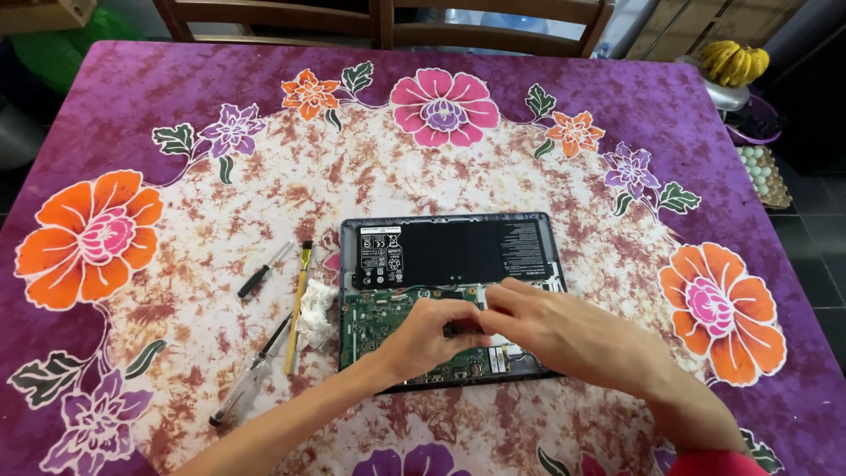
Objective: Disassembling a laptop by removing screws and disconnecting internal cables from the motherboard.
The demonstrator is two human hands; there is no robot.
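Nearest are the two bare forearms, meeting over an opened laptop [449, 295] that lies in the middle of a flowered tablecloth [176, 115]. The left hand [429, 335] is curled, its fingertips pinched together on the green board [379, 322]; what it pinches is hidden. The right hand [551, 326] lies over it, fingers bent and pressed down by the black battery [458, 247]. Left of the laptop lie a crumpled tissue [315, 310], a brush [298, 304] and two screwdrivers [262, 273].

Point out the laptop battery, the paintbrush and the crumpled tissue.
Battery [449, 249], head view, middle of its black face.
Paintbrush [296, 313], head view, middle of its yellow handle.
Tissue [317, 308], head view, centre of the white wad.
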